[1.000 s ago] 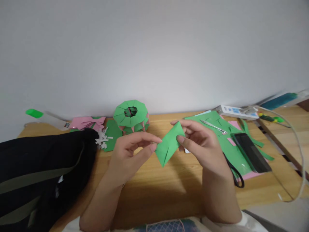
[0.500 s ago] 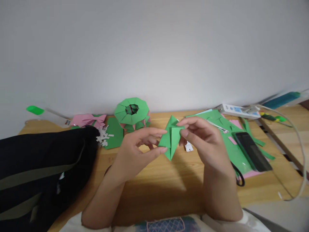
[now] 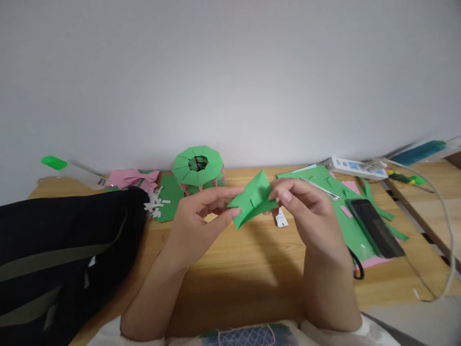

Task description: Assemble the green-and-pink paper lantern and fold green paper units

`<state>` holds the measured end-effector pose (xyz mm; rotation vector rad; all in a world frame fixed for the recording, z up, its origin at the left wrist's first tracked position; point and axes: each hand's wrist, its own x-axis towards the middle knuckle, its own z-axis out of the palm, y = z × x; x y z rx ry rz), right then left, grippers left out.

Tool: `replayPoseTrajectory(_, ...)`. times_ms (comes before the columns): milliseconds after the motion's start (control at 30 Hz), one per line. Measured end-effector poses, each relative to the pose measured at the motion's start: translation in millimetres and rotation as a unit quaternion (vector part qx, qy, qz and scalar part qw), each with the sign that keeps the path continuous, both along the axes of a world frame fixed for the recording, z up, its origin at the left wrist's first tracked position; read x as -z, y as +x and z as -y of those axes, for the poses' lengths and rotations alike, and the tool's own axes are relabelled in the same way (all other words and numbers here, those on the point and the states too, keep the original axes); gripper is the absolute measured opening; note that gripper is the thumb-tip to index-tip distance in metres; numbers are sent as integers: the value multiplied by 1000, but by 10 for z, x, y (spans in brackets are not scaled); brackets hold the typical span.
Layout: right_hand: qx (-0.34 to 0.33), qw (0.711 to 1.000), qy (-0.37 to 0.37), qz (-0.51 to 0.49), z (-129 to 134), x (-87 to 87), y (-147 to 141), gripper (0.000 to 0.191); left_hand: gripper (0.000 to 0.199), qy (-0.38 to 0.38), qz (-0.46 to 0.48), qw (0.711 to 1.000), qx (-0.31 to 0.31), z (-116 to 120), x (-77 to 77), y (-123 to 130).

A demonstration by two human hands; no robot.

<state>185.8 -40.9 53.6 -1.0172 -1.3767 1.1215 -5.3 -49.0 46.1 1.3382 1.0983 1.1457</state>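
Note:
Between my two hands, above the wooden table, is a folded green origami paper piece (image 3: 254,197) with crossing flaps and pointed corners. My left hand (image 3: 203,221) pinches its left corner between thumb and fingers. On the other side, my right hand (image 3: 308,211) grips the right edge, thumb facing me and fingertips partly hidden behind the paper. Beyond my left hand stands a round green and pink paper model (image 3: 198,166) with a hole in its top. A small white label (image 3: 281,218) lies on the table below my right fingers.
A black bag (image 3: 68,259) fills the left side. Pink folded paper (image 3: 133,179) and white scraps (image 3: 154,204) lie behind it. To the right are green sheets (image 3: 355,235), a phone (image 3: 376,228), a power strip (image 3: 356,168) and a white cable (image 3: 448,221). A wall rises behind.
The green paper piece has turned from upright to a slant, its top tipping right. Both hands still grip it; my right fingers have shifted on its edge.

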Motion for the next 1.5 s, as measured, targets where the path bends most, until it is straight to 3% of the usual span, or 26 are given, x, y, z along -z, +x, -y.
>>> replayPoseTrajectory(100,-12,999,-10,31,-1,-14,5,23,32,11,-13,1000,0,2,-11,-5)
replayPoseTrajectory(233,-63,996,-12,58,5,9,30,5,32,25,-17,1000,-8,-3,-12,-3)
replayPoseTrajectory(367,-72,991,21,108,29,46,36,22,13,35,-32,997,-54,-37,-2,14)
replayPoseTrajectory(467,-69,979,68,177,40,64,15,31,14,34,-27,995,-94,-68,8,35)
replayPoseTrajectory(567,-88,958,141,235,33,76,-8,40,17,-3,15,997,-82,-85,33,50)
replayPoseTrajectory(667,-116,942,168,265,25,84,-15,48,22,-29,46,996,-78,-94,58,51)
replayPoseTrajectory(767,-106,945,160,266,32,76,-5,54,2,-1,39,996,-76,-97,53,37)
replayPoseTrajectory(867,-69,957,134,247,40,59,3,52,9,23,35,998,-37,-75,23,21)
replayPoseTrajectory(1033,-5,978,109,175,18,72,-3,29,28,37,26,998,42,-21,39,38)
replayPoseTrajectory(1233,21,986,93,140,12,95,0,21,23,83,9,996,-18,-75,142,65)
replayPoseTrajectory(1500,32,983,40,178,-25,95,-9,19,17,89,-102,990,-47,-16,77,58)
